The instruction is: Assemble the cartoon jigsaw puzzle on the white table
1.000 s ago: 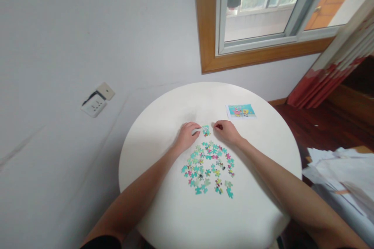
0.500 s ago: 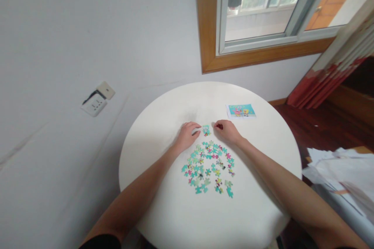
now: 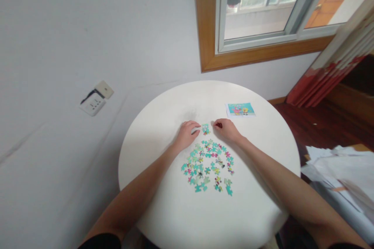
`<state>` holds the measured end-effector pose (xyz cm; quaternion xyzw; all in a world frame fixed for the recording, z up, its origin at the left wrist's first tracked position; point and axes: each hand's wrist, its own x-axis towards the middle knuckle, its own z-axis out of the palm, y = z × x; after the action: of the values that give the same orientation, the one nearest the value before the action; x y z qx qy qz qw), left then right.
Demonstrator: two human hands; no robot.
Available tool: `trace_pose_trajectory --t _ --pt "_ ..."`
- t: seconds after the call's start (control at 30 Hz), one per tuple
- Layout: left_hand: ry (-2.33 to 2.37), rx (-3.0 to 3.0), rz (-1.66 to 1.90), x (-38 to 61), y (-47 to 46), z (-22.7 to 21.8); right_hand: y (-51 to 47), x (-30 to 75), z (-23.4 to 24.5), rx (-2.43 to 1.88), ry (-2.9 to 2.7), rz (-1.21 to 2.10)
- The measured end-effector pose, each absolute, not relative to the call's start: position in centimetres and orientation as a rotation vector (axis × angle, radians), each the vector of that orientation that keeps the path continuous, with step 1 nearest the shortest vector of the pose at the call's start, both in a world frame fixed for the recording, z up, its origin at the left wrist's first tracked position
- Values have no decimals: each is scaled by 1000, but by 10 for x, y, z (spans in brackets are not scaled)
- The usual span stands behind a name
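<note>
A small joined block of jigsaw puzzle pieces (image 3: 205, 128) lies on the white round table (image 3: 163, 105), between my two hands. My left hand (image 3: 187, 134) rests just left of the block, thumb and fingers apart, the fingertips close to its edge; nothing shows in them. On the other side, my right hand (image 3: 226, 129) is curled with its fingertips pressed together, a little apart from the block. Whatever its fingers may hold is hidden. Nearer to me spreads a patch of loose jigsaw pieces (image 3: 207, 170), mostly teal and pale green, with some pink and yellow.
A picture sheet (image 3: 240, 109) with cartoon figures lies at the table's back right. Behind the table stand the wall with a socket (image 3: 93, 103) and a wood-framed window (image 3: 209, 60). Papers (image 3: 344, 171) are piled off to the right, below a curtain (image 3: 309, 85).
The whole view has shifted very slightly. Both hands keep practically the same place and pose, and the puzzle pieces have not visibly moved.
</note>
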<state>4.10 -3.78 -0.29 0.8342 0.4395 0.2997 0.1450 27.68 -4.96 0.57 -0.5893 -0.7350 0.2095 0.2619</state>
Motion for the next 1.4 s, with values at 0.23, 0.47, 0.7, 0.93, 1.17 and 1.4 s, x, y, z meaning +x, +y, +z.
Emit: trace_pose_trajectory --t 0.23,0.47,0.7,0.93,1.17,1.4 --pt "1275 2398 851 41 -39 0 -51 276 9 -1608 -1990 576" --pt "1267 2429 839 41 -39 -2 -50 276 8 -1608 -1998 580" --pt "1263 2438 818 40 -39 -1 -50 277 7 -1603 -1999 585" --pt "1262 2445 811 41 -39 -1 -49 277 6 -1616 -2001 579" --pt "1261 2453 786 40 -39 0 -49 276 7 -1621 -1996 583" --pt "1265 2457 773 39 -39 -1 -50 276 7 -1613 -2001 575"
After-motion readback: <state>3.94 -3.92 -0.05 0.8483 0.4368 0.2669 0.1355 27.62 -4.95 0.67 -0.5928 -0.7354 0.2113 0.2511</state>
